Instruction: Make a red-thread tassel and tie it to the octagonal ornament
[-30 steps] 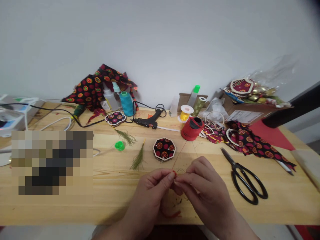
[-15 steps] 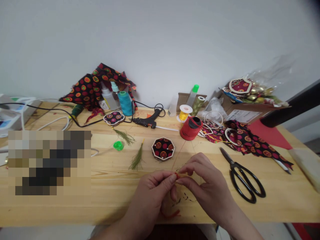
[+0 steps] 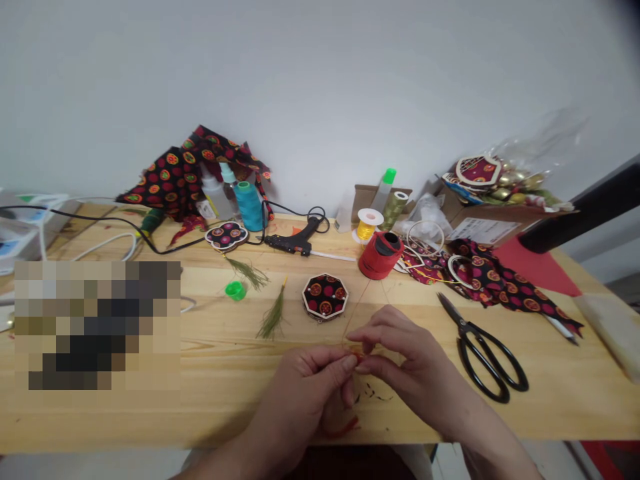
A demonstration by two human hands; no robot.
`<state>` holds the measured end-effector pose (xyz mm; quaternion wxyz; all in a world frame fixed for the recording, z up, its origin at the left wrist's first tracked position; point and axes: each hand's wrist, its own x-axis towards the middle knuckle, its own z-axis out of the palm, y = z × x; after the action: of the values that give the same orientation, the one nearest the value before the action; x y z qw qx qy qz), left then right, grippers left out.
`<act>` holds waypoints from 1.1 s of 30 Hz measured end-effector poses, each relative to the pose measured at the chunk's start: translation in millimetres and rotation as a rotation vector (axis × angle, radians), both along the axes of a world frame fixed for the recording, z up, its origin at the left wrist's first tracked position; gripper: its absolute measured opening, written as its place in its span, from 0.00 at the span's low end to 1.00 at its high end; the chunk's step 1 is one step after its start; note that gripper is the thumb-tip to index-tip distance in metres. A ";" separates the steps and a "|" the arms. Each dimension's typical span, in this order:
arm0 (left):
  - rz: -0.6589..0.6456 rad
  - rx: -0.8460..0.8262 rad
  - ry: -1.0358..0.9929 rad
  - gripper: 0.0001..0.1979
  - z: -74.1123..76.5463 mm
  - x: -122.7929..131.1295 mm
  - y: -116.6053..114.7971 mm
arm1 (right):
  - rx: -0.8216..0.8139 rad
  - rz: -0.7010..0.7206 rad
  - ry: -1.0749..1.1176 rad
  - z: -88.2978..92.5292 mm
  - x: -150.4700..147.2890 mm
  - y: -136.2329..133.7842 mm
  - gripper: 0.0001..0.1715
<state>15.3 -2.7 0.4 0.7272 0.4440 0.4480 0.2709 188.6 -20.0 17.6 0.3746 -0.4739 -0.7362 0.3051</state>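
Between thumb and fingers my left hand (image 3: 310,383) pinches a bundle of red thread (image 3: 345,428), whose loose end hangs below the palm. My right hand (image 3: 405,353) meets it at the fingertips, closed on the thread at the bundle's top. A thin red strand runs from there to the red thread spool (image 3: 381,257) behind. Just beyond the hands lies an octagonal ornament (image 3: 325,297) with patterned fabric and a pale frame. Left of it are a green tassel (image 3: 274,315) and a small green cap (image 3: 235,291).
Black-handled scissors (image 3: 483,353) lie to the right. A glue gun (image 3: 295,240), a yellow thread spool (image 3: 367,227) and a teal thread cone (image 3: 248,207) are along the back. Patterned fabric (image 3: 515,280) and a filled cardboard box (image 3: 490,223) occupy the right. Part of the left is pixelated.
My right fingers have shifted slightly left and down over the thread bundle, with the index finger reaching across its top. My left hand stays nearly in place. The view has shifted slightly.
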 end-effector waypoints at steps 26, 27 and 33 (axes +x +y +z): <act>0.012 -0.149 -0.181 0.19 -3.6 0.0 -4.8 | 0.056 0.041 0.002 4.0 4.8 1.8 0.11; 0.034 -0.163 -0.199 0.18 -4.2 0.3 -4.7 | 0.055 0.034 -0.001 4.3 4.4 1.8 0.10; 0.026 -0.162 -0.203 0.17 -4.9 2.3 -3.2 | 0.062 -0.006 -0.029 3.9 4.0 1.9 0.11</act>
<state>17.6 -5.8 -4.5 0.7986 0.3481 0.3985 0.2868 192.6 -18.1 21.4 0.3794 -0.4686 -0.7492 0.2744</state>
